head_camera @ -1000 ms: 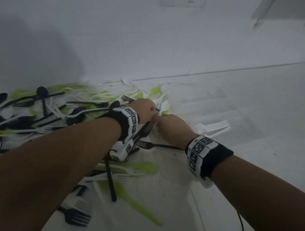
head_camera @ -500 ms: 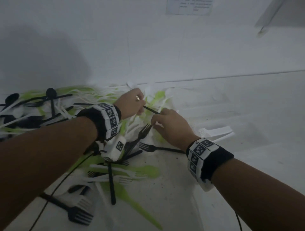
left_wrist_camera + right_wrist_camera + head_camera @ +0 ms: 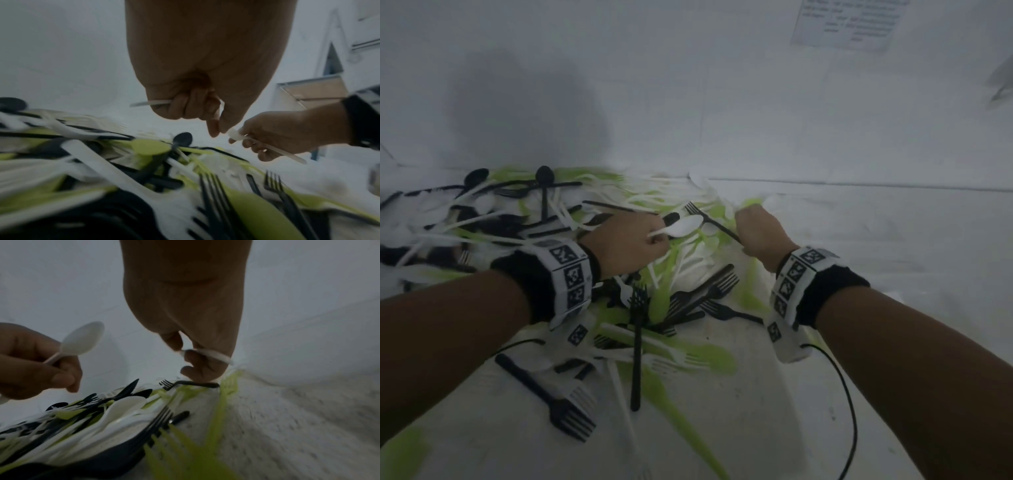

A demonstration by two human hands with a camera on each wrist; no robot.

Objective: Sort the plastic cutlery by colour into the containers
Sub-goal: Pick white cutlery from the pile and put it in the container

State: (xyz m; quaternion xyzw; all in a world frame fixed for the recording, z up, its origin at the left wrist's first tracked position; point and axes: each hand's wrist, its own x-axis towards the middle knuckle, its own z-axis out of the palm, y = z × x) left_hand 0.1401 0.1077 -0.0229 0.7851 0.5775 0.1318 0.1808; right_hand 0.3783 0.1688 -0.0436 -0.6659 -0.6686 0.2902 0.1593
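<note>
White pieces are being picked above the pile [image 3: 592, 274]: a spoon [image 3: 683, 226] is gripped by the left hand [image 3: 625, 245], a white piece [image 3: 207, 354] pinched by the right hand [image 3: 760, 233] (containers unseen); depositing is judged next.

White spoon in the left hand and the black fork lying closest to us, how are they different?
The white spoon is white with a round bowl; the black fork is black with prongs. The spoon is up in the air, held by its handle in the left hand; the fork lies flat on the table, untouched. Both are plastic cutlery.
</note>
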